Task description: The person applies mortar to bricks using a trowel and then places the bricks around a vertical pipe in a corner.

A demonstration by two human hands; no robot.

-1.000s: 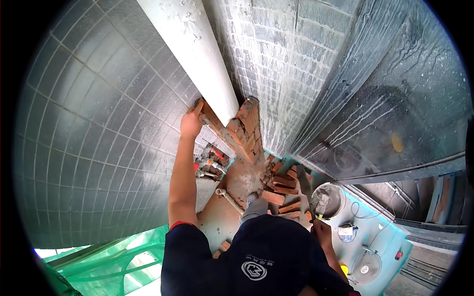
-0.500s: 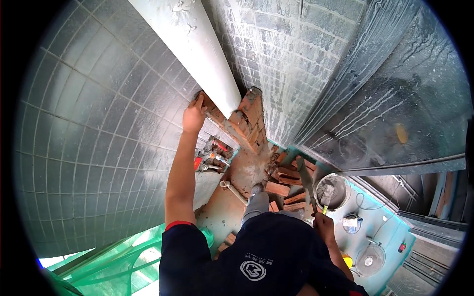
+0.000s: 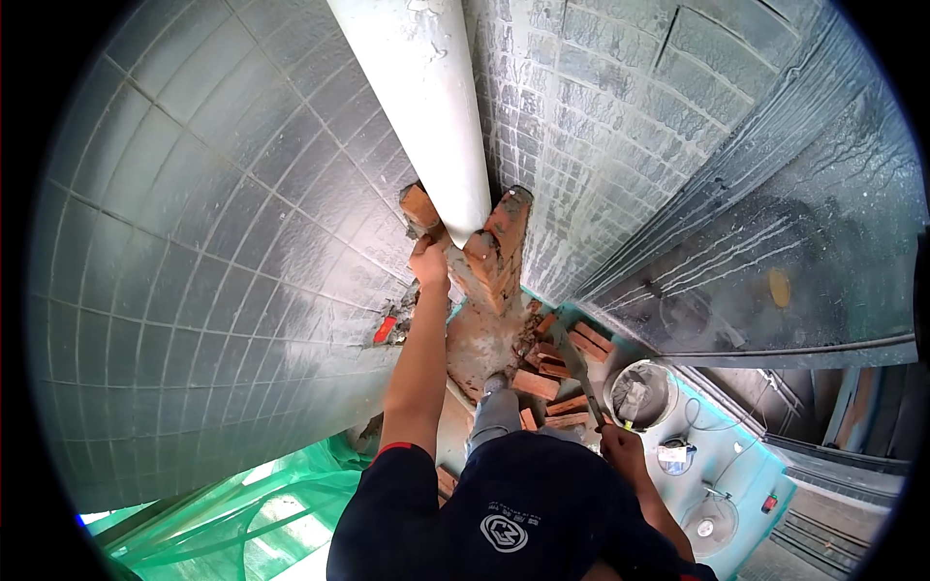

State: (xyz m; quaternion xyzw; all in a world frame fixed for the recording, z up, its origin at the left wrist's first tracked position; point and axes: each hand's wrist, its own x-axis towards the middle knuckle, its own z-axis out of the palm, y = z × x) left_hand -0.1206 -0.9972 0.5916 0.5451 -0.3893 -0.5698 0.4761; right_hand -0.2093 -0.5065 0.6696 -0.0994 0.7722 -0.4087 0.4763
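My left hand (image 3: 429,261) is closed at the top of the low brickwork, just left of the base of the white pipe (image 3: 436,116); whatever its fingers grip is hidden. Beyond the knuckles, a brick end (image 3: 419,206) smeared with mortar shows against the tiled wall. Right of the pipe, the other leg of the brickwork (image 3: 506,237) rises in a corner. My right hand (image 3: 623,448) is wrapped round the handle of a trowel (image 3: 573,363). Its long grey blade points away from me, over the loose bricks (image 3: 536,384).
A bucket (image 3: 643,395) of grey mortar stands at the right, beside a round clear lid or basin (image 3: 710,526) on a pale blue surface. A red-handled tool (image 3: 386,329) lies in a wall recess on the left. Green netting (image 3: 242,513) hangs at lower left.
My left hand has come nearer and away from the left end of the brickwork, uncovering a brick end there. The trowel has shifted slightly left and down, still in my right hand. The view has turned.
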